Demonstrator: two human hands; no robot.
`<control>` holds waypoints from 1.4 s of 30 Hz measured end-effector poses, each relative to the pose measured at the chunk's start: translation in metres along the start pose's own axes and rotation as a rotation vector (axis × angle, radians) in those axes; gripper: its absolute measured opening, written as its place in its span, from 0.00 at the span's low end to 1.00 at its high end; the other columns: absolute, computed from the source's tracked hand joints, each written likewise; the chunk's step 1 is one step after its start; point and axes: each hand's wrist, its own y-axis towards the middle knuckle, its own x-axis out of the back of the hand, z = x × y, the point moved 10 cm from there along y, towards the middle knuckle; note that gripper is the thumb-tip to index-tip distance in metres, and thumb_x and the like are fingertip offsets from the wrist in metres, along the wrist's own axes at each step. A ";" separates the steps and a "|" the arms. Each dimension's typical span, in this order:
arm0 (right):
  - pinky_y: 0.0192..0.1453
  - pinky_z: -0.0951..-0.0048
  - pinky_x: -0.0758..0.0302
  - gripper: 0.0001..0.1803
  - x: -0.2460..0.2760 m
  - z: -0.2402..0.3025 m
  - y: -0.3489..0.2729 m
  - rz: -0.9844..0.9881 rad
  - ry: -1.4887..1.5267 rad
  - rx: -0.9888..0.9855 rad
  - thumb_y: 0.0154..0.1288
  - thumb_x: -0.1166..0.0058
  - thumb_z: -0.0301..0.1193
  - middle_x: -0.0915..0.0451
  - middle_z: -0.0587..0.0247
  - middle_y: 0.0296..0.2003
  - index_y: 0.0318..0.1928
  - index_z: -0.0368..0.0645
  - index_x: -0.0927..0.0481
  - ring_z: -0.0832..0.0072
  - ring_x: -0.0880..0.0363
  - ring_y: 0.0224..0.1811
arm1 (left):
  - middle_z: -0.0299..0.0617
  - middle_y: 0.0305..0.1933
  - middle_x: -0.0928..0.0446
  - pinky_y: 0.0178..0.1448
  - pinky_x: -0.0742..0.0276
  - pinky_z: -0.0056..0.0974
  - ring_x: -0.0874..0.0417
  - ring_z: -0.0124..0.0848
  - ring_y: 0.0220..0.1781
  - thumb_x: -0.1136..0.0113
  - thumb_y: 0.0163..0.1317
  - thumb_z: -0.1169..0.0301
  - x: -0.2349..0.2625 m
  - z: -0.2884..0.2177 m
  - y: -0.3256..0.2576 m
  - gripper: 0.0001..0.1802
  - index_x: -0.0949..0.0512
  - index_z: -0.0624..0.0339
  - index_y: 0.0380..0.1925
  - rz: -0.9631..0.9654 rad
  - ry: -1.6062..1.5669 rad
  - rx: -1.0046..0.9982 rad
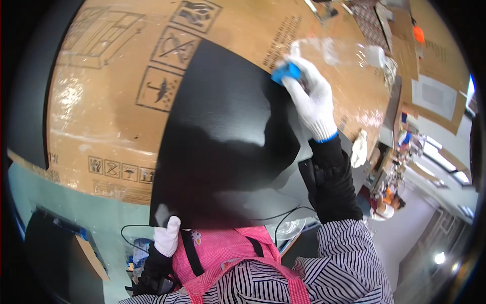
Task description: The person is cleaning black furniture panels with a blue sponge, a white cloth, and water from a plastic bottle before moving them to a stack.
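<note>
A glossy black panel (223,106) lies tilted over a large cardboard box (101,121), its surface mirroring dark shapes. At its near left corner, my left hand (167,238), in a white knit glove, grips the edge. My right hand (315,96), also in a white glove, is closed around a small blue block (286,74) at the panel's far right edge. The block is slightly blurred, and I cannot tell what it is made of. Just beyond that hand, a clear plastic bottle (349,53) lies on its side on the cardboard.
Another dark panel (35,86) stands along the left side of the box. A crumpled white cloth (360,149) lies to the right of my forearm. A thin black cable (288,215) runs near my lap. Farther right, another person (386,205) is by a cluttered bench.
</note>
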 end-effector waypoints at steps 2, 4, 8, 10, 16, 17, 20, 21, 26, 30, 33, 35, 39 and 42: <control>0.63 0.74 0.21 0.24 0.069 -0.030 -0.041 -0.136 -0.229 -0.103 0.70 0.42 0.18 0.15 0.61 0.54 0.66 0.37 0.22 0.76 0.15 0.54 | 0.40 0.40 0.14 0.48 0.20 0.35 0.17 0.29 0.39 0.42 0.78 0.56 -0.001 0.027 -0.001 0.23 0.18 0.67 0.56 0.073 -0.019 0.186; 0.62 0.73 0.20 0.24 0.100 -0.042 -0.059 -0.206 -0.300 -0.154 0.70 0.42 0.19 0.15 0.61 0.53 0.66 0.38 0.22 0.76 0.15 0.54 | 0.40 0.37 0.13 0.46 0.19 0.35 0.16 0.29 0.36 0.43 0.78 0.55 -0.016 0.008 0.004 0.24 0.16 0.69 0.51 0.059 -0.150 0.105; 0.61 0.73 0.20 0.23 0.081 -0.021 -0.047 -0.269 -0.188 0.004 0.70 0.40 0.21 0.15 0.61 0.51 0.64 0.37 0.22 0.76 0.16 0.52 | 0.41 0.36 0.11 0.44 0.18 0.37 0.12 0.29 0.37 0.46 0.80 0.53 -0.023 -0.013 -0.003 0.28 0.14 0.71 0.38 -0.003 -0.324 0.147; 0.61 0.72 0.20 0.22 0.046 -0.001 -0.022 -0.145 0.043 0.127 0.71 0.40 0.22 0.15 0.61 0.50 0.63 0.37 0.22 0.75 0.17 0.53 | 0.50 0.33 0.11 0.44 0.17 0.42 0.10 0.37 0.34 0.48 0.79 0.48 -0.012 -0.010 -0.007 0.31 0.14 0.69 0.38 0.122 0.133 0.185; 0.58 0.64 0.19 0.20 0.094 -0.024 -0.055 -0.176 -0.307 0.218 0.66 0.37 0.25 0.15 0.49 0.46 0.59 0.42 0.18 0.58 0.13 0.48 | 0.56 0.30 0.14 0.39 0.17 0.48 0.11 0.50 0.33 0.45 0.74 0.60 -0.093 -0.122 -0.067 0.20 0.11 0.61 0.31 0.355 0.806 -0.081; 0.58 0.66 0.19 0.19 0.125 -0.042 -0.070 -0.197 -0.253 0.188 0.68 0.38 0.24 0.13 0.52 0.46 0.59 0.41 0.18 0.62 0.12 0.50 | 0.56 0.30 0.14 0.39 0.17 0.48 0.11 0.50 0.33 0.45 0.74 0.60 -0.104 -0.128 -0.070 0.20 0.11 0.61 0.31 0.353 0.823 -0.082; 0.63 0.71 0.19 0.21 0.232 -0.107 -0.137 -0.311 -0.178 -0.127 0.71 0.42 0.22 0.13 0.59 0.51 0.63 0.38 0.21 0.72 0.14 0.55 | 0.49 0.33 0.13 0.44 0.18 0.39 0.14 0.35 0.34 0.49 0.72 0.74 -0.156 -0.207 -0.046 0.16 0.13 0.69 0.31 0.238 0.501 -0.473; 0.63 0.72 0.19 0.22 0.261 -0.121 -0.155 -0.334 -0.238 -0.156 0.71 0.42 0.22 0.13 0.59 0.51 0.64 0.39 0.21 0.72 0.14 0.57 | 0.49 0.34 0.13 0.46 0.18 0.40 0.13 0.38 0.35 0.48 0.71 0.77 -0.167 -0.227 -0.037 0.14 0.13 0.68 0.33 0.167 0.612 -0.553; 0.49 0.79 0.23 0.22 0.268 -0.128 -0.168 -0.397 0.295 -0.124 0.73 0.40 0.24 0.13 0.64 0.50 0.65 0.37 0.22 0.81 0.20 0.43 | 0.58 0.74 0.29 0.79 0.38 0.58 0.30 0.59 0.76 0.35 0.62 0.70 -0.212 -0.269 -0.002 0.33 0.27 0.63 0.68 -0.157 1.256 -1.049; 0.52 0.72 0.21 0.25 0.320 -0.168 -0.235 -0.376 0.328 -0.406 0.72 0.45 0.34 0.14 0.58 0.48 0.63 0.33 0.22 0.74 0.17 0.47 | 0.64 0.83 0.43 0.86 0.56 0.62 0.43 0.61 0.84 0.41 0.68 0.58 -0.212 -0.251 0.018 0.41 0.39 0.66 0.77 -0.217 1.446 -1.122; 0.53 0.72 0.21 0.32 0.405 -0.222 -0.299 -0.224 0.411 -0.431 0.61 0.40 0.44 0.15 0.57 0.44 0.60 0.34 0.21 0.70 0.17 0.45 | 0.63 0.83 0.43 0.86 0.55 0.62 0.44 0.61 0.84 0.42 0.69 0.58 -0.218 -0.253 0.020 0.41 0.39 0.66 0.78 -0.203 1.421 -1.147; 0.34 0.74 0.25 0.32 0.440 -0.262 -0.312 -0.151 0.499 -0.507 0.59 0.39 0.47 0.16 0.58 0.38 0.55 0.33 0.21 0.72 0.19 0.38 | 0.64 0.81 0.41 0.86 0.54 0.61 0.43 0.62 0.83 0.45 0.70 0.61 -0.220 -0.258 0.015 0.38 0.37 0.68 0.76 -0.225 1.448 -1.155; 0.37 0.76 0.25 0.28 0.469 -0.263 -0.229 -0.133 0.494 -0.343 0.66 0.41 0.43 0.16 0.58 0.41 0.57 0.32 0.22 0.73 0.19 0.39 | 0.62 0.81 0.39 0.85 0.52 0.60 0.41 0.62 0.82 0.39 0.62 0.70 -0.224 -0.254 0.021 0.38 0.34 0.66 0.74 -0.223 1.398 -1.134; 0.50 0.74 0.21 0.22 0.442 -0.219 -0.114 -0.215 0.526 0.117 0.75 0.45 0.34 0.17 0.60 0.50 0.62 0.34 0.24 0.72 0.18 0.51 | 0.62 0.81 0.39 0.85 0.51 0.60 0.42 0.63 0.82 0.41 0.63 0.72 -0.219 -0.255 0.019 0.37 0.34 0.66 0.74 -0.254 1.414 -1.110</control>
